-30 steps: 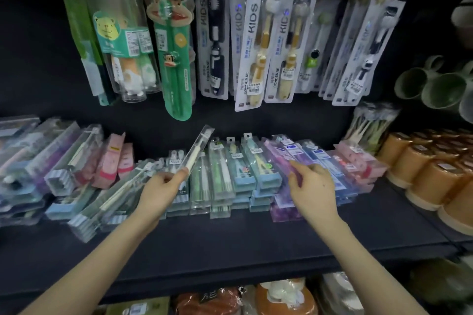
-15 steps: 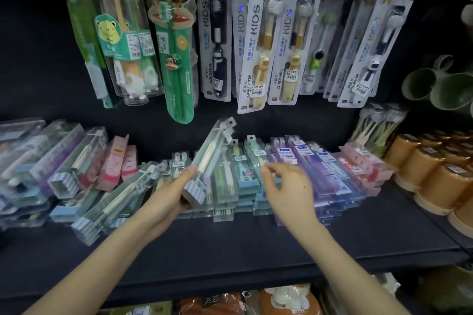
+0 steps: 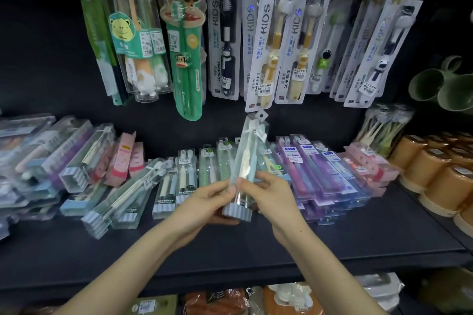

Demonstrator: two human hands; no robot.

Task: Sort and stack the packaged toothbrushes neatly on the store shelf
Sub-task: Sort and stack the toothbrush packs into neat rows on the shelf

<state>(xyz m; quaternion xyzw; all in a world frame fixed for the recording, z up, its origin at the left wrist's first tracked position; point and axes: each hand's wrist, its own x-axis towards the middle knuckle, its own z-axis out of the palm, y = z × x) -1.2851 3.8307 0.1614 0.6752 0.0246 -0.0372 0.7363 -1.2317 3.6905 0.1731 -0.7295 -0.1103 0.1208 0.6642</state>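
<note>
Holding one clear plastic toothbrush pack with a pale blue striped base above the dark store shelf, tilted slightly off upright. Left hand: thumb and fingers pinch the pack's lower part from the left. Right hand: fingers curl round the same part from the right. Both grips sit low, just above the striped base, so most of the pack stands unsupported above the fingers.

Hazards, left to right:

(a) Far left of the fingers, a loose heap of clear toothbrush packs lies at mixed angles. Just left of the left-hand fingers, slanting clear packs with striped ends lean across one another toward the shelf's front. A forearm brushing them would probably set them sliding.

(b) Directly behind the fingers lies a row of cream and green toothbrush packs. Setting the held pack down askew could push that row out of line.

(c) Above the fingers, the pack's hang tab is just beneath the lower edge of a white hanging "KIDS" blister card. An upward lift would likely knock the card.

(d) The smooth film and low grip suggest the pack could slip or pivot if one hand lets go.

(e) Right of the fingers, stacked purple and blue toothbrush packs sit near, with orange lidded tubs well beyond them. Placing the held pack on that stack would mix the kinds.
</note>
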